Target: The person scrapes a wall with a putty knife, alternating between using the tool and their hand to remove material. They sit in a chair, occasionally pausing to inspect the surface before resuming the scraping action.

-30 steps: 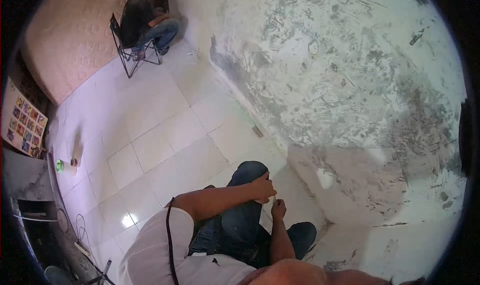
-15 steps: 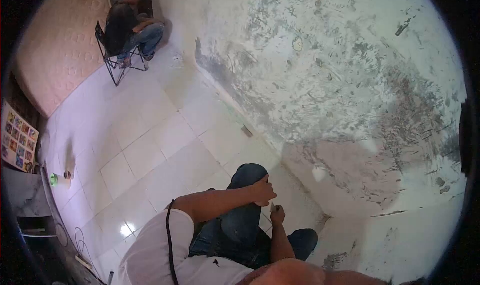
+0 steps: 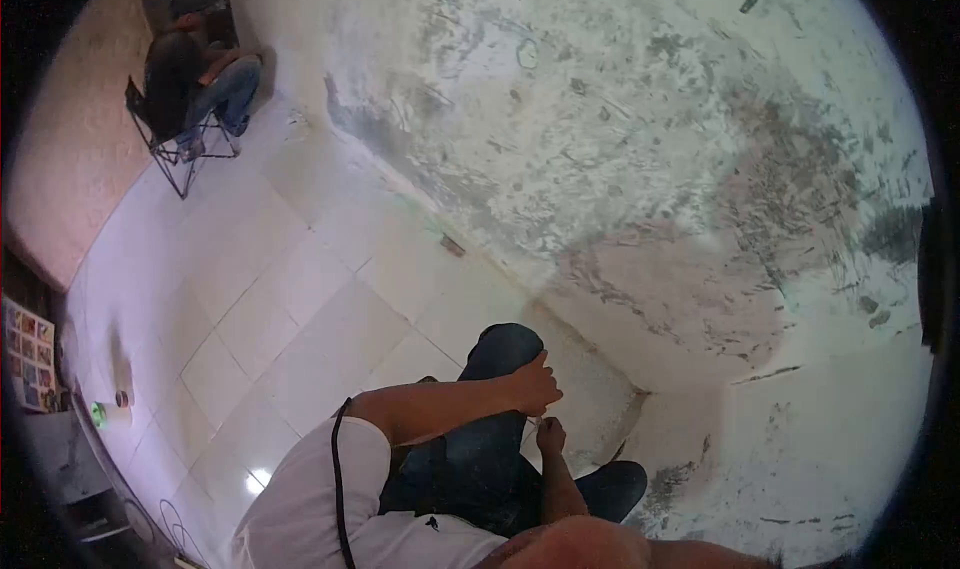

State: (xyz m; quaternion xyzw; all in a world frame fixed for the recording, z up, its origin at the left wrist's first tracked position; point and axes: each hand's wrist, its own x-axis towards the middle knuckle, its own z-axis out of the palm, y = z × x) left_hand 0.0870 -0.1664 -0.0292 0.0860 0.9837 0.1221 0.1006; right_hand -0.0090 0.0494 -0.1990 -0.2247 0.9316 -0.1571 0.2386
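Note:
My left hand (image 3: 535, 385) is by the raised knee of my blue jeans (image 3: 505, 351), its fingers bent inward. Just below it is my right hand (image 3: 551, 436), closed, with the fingertips pointing up toward the left palm. The two hands nearly meet. Whatever lies between the fingers is too small and too covered to make out. My left arm, in a white sleeve (image 3: 315, 479), crosses over my lap, and a dark cord (image 3: 338, 479) hangs along that sleeve.
A scraped, patchy wall (image 3: 620, 139) rises to the right. Near its foot lies a small brownish block (image 3: 453, 245) on the white tiles (image 3: 330, 314). Another person (image 3: 195, 79) sits in a folding chair (image 3: 165, 159) at far left. A green-lidded container (image 3: 100, 414) stands on the left.
My view has turned right, so the wall and seated person appear further left. The small pale piece seen between my hands earlier is now hidden as my left hand covers it.

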